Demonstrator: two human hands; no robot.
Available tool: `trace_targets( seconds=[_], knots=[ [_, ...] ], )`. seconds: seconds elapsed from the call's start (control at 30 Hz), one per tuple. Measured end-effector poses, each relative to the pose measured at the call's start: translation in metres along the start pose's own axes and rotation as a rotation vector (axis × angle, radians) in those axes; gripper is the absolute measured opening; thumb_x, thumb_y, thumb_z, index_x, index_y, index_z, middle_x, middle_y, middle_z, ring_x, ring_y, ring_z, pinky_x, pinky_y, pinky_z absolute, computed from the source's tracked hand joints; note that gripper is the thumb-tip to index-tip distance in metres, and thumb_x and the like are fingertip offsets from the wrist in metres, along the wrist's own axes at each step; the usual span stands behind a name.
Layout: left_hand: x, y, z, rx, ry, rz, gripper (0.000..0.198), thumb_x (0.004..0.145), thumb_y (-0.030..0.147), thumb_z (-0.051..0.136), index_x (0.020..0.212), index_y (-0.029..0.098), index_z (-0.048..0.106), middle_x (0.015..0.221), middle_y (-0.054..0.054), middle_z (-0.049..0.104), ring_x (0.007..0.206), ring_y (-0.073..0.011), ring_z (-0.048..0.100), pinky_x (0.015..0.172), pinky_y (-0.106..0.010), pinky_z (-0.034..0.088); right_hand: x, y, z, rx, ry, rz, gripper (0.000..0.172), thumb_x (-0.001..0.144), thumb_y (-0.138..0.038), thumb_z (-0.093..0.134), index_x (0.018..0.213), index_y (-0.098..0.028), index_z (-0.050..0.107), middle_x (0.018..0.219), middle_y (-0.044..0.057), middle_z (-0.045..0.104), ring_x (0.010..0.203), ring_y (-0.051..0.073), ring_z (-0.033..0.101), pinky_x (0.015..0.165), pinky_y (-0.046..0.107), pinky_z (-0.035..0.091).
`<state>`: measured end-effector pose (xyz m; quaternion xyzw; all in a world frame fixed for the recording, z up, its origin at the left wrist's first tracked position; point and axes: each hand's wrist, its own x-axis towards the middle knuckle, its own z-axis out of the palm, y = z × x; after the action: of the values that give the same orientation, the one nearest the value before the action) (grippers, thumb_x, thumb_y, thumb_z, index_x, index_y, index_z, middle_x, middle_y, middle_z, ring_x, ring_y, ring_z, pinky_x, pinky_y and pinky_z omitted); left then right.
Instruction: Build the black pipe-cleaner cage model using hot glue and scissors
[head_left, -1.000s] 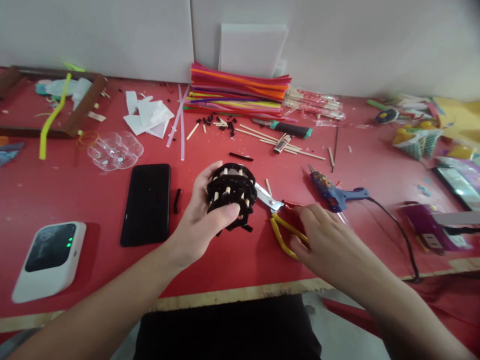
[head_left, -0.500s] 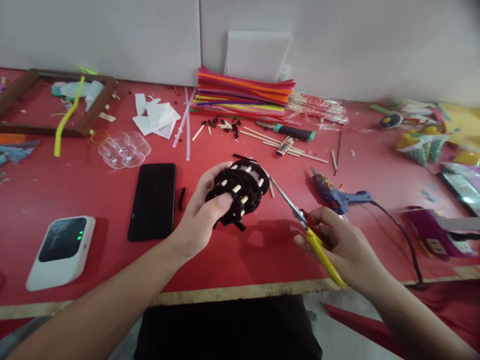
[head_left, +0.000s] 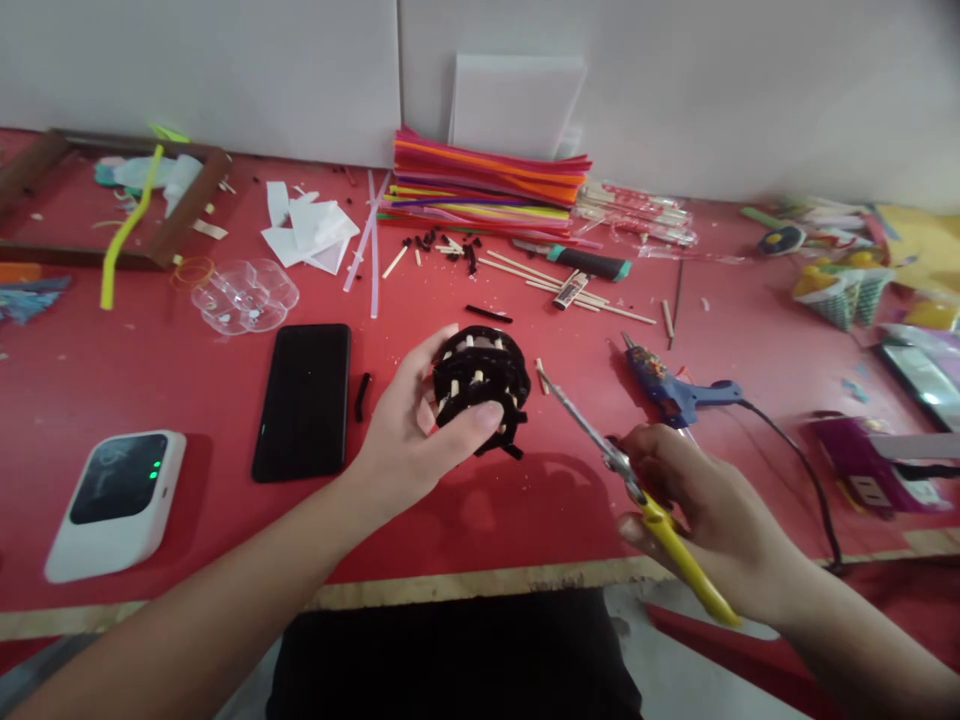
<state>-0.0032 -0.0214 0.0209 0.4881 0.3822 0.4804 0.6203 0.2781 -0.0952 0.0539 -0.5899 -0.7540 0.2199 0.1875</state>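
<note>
My left hand is closed around a black fuzzy round craft piece, with the thumb pressed across its near face. Short pale wooden pegs stand between its black layers, and a dark stub sticks out at its lower right. My right hand grips yellow-handled scissors. Their metal blades look closed and point up and left, apart from the craft piece. A short stick piece lies by the blade tips. One short black strip rests behind the craft piece, another black strip to its left.
A black phone and a white device lie to the left. Glue gun and its cord lie right. Behind are pipe cleaners, a cutter knife, wooden sticks, paper scraps and a clear plastic palette.
The scissors have drawn back, down and right, away from the craft piece. My left hand has turned the piece, and its thumb now reaches farther across it.
</note>
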Motion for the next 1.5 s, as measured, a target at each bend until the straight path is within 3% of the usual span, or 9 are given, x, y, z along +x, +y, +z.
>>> trace_targets(
  seconds=[0.1,0.23,0.53,0.87,0.97,1.1,1.23,1.37,1.5],
  knots=[
    [-0.001,-0.001,0.000,0.047,0.030,0.002,0.084,0.075,0.053,0.090,0.145,0.024,0.053,0.142,-0.013,0.064,0.128,-0.0328,0.068,0.110,-0.049,0.059,0.001,-0.002,-0.006,-0.012,-0.060,-0.103,0.034,0.086,-0.044,0.078,0.096,-0.025,0.053,0.069,-0.006,0.052,0.054,0.012,0.043,0.048,0.027,0.040],
    [-0.003,-0.005,0.000,0.108,0.009,-0.022,0.091,0.073,0.049,0.092,0.150,0.024,0.051,0.144,-0.015,0.059,0.130,-0.0337,0.065,0.110,-0.049,0.057,0.003,-0.005,-0.012,-0.112,-0.033,-0.148,0.031,0.087,-0.032,0.079,0.100,-0.027,0.051,0.072,-0.004,0.056,0.053,0.012,0.044,0.048,0.027,0.042],
    [-0.005,-0.014,0.001,0.122,-0.011,-0.010,0.096,0.071,0.045,0.092,0.154,0.027,0.049,0.145,-0.014,0.054,0.137,-0.0345,0.058,0.116,-0.051,0.053,0.004,-0.002,-0.014,-0.309,0.062,-0.184,0.038,0.092,-0.056,0.074,0.102,-0.027,0.050,0.066,-0.004,0.056,0.046,0.013,0.043,0.047,0.030,0.038],
    [-0.005,-0.015,0.000,0.138,0.003,-0.046,0.097,0.069,0.047,0.094,0.153,0.028,0.050,0.148,-0.014,0.051,0.139,-0.0349,0.056,0.117,-0.053,0.052,0.007,-0.006,-0.014,-0.436,0.103,-0.168,0.046,0.097,-0.072,0.058,0.101,-0.026,0.052,0.084,0.007,0.069,0.066,0.020,0.065,0.057,0.032,0.045],
    [-0.005,-0.016,0.000,0.126,-0.002,-0.043,0.094,0.071,0.046,0.093,0.152,0.029,0.050,0.149,-0.014,0.051,0.140,-0.0340,0.056,0.117,-0.051,0.053,0.007,-0.005,-0.014,-0.449,0.095,-0.173,0.050,0.094,-0.075,0.060,0.100,-0.026,0.054,0.074,0.004,0.066,0.059,0.020,0.062,0.054,0.033,0.042],
    [-0.005,-0.014,0.001,0.128,-0.001,-0.085,0.099,0.068,0.051,0.093,0.152,0.026,0.049,0.149,-0.015,0.048,0.140,-0.0354,0.056,0.115,-0.050,0.054,0.011,-0.008,-0.016,-0.509,0.111,-0.295,0.031,0.101,-0.056,0.061,0.099,-0.026,0.053,0.061,-0.003,0.056,0.045,0.016,0.053,0.047,0.030,0.037],
    [-0.005,-0.011,0.003,0.147,-0.010,-0.131,0.102,0.067,0.052,0.091,0.154,0.024,0.046,0.149,-0.017,0.052,0.140,-0.0370,0.057,0.115,-0.055,0.053,0.018,-0.016,-0.016,-0.587,0.115,-0.386,0.014,0.103,-0.035,0.052,0.094,-0.025,0.049,0.063,-0.002,0.060,0.044,0.015,0.054,0.045,0.028,0.038],
    [-0.004,-0.008,0.004,0.154,-0.022,-0.164,0.103,0.067,0.049,0.089,0.155,0.022,0.044,0.150,-0.019,0.054,0.140,-0.0373,0.057,0.117,-0.057,0.052,0.025,-0.021,-0.014,-0.595,0.143,-0.428,0.013,0.099,-0.020,0.042,0.088,-0.026,0.045,0.060,-0.003,0.060,0.042,0.013,0.053,0.044,0.026,0.037],
    [-0.003,-0.008,0.005,0.161,-0.008,-0.202,0.104,0.067,0.053,0.089,0.155,0.022,0.044,0.152,-0.020,0.054,0.140,-0.0392,0.058,0.118,-0.061,0.049,0.028,-0.013,-0.014,-0.592,0.037,-0.447,0.014,0.094,-0.018,0.041,0.084,-0.028,0.042,0.056,-0.005,0.054,0.041,0.014,0.052,0.044,0.027,0.036]
  ],
)
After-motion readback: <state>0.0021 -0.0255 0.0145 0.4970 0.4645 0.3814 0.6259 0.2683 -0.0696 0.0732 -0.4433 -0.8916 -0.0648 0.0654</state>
